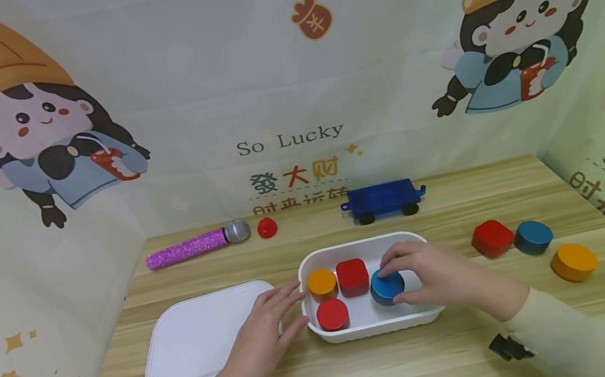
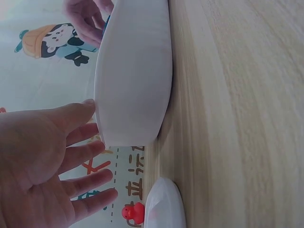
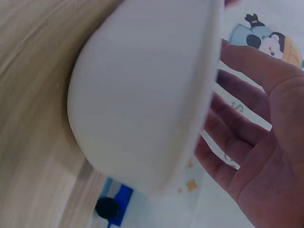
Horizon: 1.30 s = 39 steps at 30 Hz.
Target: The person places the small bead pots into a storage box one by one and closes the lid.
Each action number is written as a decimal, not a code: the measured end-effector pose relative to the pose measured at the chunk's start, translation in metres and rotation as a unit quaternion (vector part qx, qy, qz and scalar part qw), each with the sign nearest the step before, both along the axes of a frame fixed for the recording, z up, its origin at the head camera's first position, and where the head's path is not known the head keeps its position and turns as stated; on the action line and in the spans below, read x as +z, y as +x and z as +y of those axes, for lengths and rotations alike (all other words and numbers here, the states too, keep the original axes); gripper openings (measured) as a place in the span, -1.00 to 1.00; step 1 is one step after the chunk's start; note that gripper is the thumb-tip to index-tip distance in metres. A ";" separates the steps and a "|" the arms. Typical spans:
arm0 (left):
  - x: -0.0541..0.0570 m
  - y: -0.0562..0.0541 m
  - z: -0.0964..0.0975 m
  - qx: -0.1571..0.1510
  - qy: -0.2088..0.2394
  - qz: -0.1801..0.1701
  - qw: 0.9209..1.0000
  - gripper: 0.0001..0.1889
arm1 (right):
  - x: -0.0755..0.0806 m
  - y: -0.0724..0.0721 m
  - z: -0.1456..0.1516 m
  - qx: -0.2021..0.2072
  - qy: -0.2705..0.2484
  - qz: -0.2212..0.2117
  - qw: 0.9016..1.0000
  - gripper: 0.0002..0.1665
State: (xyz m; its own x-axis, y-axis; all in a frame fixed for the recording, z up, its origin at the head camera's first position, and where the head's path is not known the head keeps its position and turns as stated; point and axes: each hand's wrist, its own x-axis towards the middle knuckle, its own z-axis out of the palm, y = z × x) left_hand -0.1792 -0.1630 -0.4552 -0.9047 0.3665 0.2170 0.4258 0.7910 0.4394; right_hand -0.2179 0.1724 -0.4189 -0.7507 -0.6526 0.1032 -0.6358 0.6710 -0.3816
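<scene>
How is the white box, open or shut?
Open. The white lid lies on the table, left of the white box, and the head view looks down inside, showing a red square block.

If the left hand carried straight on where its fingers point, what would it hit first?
Likely the white, rounded-rectangular plastic box, at its left end: the left hand is right beside that rim, though exact contact is hard to judge.
</scene>
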 end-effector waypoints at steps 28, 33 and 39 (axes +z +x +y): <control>0.000 -0.004 0.004 -0.009 0.007 -0.012 1.000 -0.56 | -0.014 -0.010 -0.031 0.080 0.031 -0.046 0.995 -0.61; 0.001 -0.003 0.002 -0.004 0.004 -0.015 1.000 -0.56 | -0.013 -0.011 -0.032 0.088 0.021 -0.054 0.994 -0.59; 0.000 -0.002 -0.001 0.002 -0.001 -0.022 1.000 -0.55 | -0.011 -0.009 -0.017 0.066 -0.008 -0.053 0.996 -0.59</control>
